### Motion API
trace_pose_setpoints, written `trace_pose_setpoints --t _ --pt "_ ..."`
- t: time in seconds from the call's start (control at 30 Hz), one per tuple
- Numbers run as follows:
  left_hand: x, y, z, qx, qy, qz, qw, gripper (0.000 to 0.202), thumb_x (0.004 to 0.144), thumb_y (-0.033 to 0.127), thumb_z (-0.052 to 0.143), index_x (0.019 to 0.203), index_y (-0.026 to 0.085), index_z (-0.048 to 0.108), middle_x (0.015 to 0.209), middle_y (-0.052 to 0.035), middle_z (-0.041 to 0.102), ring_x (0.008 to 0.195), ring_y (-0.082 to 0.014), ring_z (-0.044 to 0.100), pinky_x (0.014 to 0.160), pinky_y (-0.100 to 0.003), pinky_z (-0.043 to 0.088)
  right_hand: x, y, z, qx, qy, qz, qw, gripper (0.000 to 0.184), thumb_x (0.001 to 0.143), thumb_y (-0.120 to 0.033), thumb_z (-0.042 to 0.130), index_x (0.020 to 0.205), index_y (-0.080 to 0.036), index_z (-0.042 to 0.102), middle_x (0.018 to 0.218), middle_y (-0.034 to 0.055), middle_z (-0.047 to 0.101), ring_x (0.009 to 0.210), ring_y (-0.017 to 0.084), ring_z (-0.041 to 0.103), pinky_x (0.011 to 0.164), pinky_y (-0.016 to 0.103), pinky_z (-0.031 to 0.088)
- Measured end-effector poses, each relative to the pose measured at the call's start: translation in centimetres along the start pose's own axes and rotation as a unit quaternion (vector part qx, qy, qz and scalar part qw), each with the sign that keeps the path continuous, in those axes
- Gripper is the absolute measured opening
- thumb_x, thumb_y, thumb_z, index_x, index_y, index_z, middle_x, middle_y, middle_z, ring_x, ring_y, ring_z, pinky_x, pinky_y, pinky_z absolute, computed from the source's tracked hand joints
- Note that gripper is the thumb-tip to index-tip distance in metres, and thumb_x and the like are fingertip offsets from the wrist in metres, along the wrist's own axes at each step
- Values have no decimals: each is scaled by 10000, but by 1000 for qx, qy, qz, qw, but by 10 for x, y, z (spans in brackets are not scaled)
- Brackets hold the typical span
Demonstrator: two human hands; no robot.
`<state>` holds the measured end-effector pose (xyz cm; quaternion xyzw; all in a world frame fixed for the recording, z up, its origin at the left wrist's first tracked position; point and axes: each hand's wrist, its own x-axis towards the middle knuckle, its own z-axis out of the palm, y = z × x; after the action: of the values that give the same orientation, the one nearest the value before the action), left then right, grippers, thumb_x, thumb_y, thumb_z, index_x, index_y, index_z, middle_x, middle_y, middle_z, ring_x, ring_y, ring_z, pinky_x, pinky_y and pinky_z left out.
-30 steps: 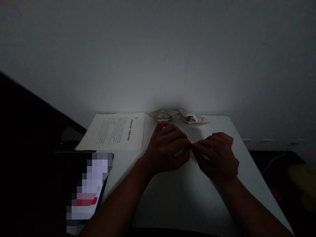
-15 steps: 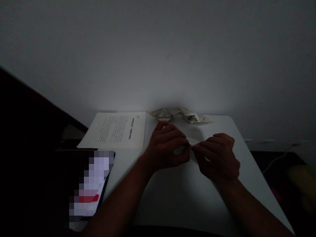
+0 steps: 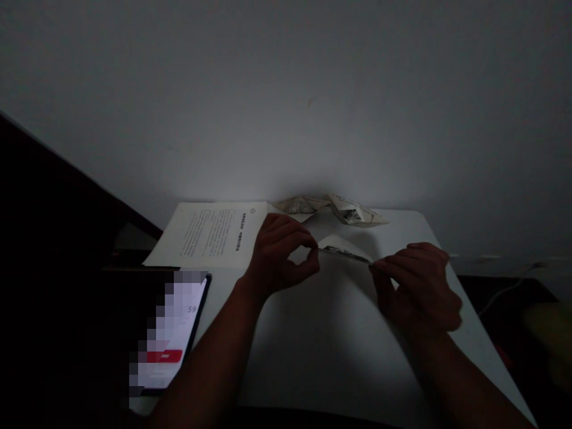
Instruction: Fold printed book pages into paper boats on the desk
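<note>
Between my hands a folded piece of printed paper (image 3: 346,247) is held above the table, stretched out with a thin dark lower edge and a pale raised part. My left hand (image 3: 286,253) pinches its left tip between thumb and index finger. At its right tip, my right hand (image 3: 415,283) grips the paper with thumb and fingers. Behind them, two folded paper boats lie at the wall: the left paper boat (image 3: 301,205) is partly hidden by my left hand, and the right paper boat (image 3: 357,212) shows its open middle.
A stack of printed sheets (image 3: 208,235) lies at the table's back left. Nearer on the left is a lit phone or tablet (image 3: 172,333), partly blurred out. The white table (image 3: 330,369) meets a grey wall (image 3: 286,107). A pale cable (image 3: 500,292) runs beyond the right edge.
My hands have moved apart, the left one leftward and the right one rightward. The folded paper, mostly hidden between the fingers before, now shows stretched between them.
</note>
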<state>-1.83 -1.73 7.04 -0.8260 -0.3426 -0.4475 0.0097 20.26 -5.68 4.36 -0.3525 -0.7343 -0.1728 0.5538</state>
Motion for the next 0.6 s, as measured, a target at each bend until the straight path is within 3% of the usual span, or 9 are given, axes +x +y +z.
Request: trace_pose_setpoints --t 0.17,0.27,0.33,0.4,0.47,0.6 --pt "-4 -11 -4 15 36 2 999 54 706 133 605 712 184 589 723 -1 635 718 -139 572 748 -326 434 -1 6 0 1 32 3 999 333 690 -88 714 962 -272 658 758 -11 650 697 174 598 747 403 485" --pt "-5 -7 -6 11 64 2 998 97 708 166 626 803 171 606 796 -32 637 772 -160 576 749 -338 446 -1 7 1 -1 14 -2 1000 298 709 -106 705 952 -271 659 758 -15 649 704 169 599 748 392 477" --pt "-4 0 -5 0 58 14 998 223 706 219 657 917 156 619 890 -70 639 851 -187 578 775 -358 454 1 5 1 5 -8 -8 1000 256 717 -115 702 929 -253 659 771 -9 653 718 170 601 757 393 475" --pt "-3 9 -1 -12 18 38 999 301 716 262 680 992 154 624 960 -89 641 911 -203 573 816 -376 445 3 1 0 8 -34 -10 999 240 714 -111 707 913 -234 652 785 1 656 738 174 601 771 399 473" --pt "-3 14 5 -26 -9 60 998 275 744 265 679 1000 178 628 968 -67 655 904 -187 571 823 -367 435 4 -3 1 10 -54 -12 998 255 702 -98 717 909 -226 641 787 8 655 754 177 600 783 404 474" --pt "-6 15 15 -49 9 82 995 120 783 203 661 902 203 639 841 -12 675 795 -142 561 763 -321 430 5 -6 2 25 -48 1 999 314 689 -93 725 956 -221 616 825 23 662 792 192 604 784 414 481"
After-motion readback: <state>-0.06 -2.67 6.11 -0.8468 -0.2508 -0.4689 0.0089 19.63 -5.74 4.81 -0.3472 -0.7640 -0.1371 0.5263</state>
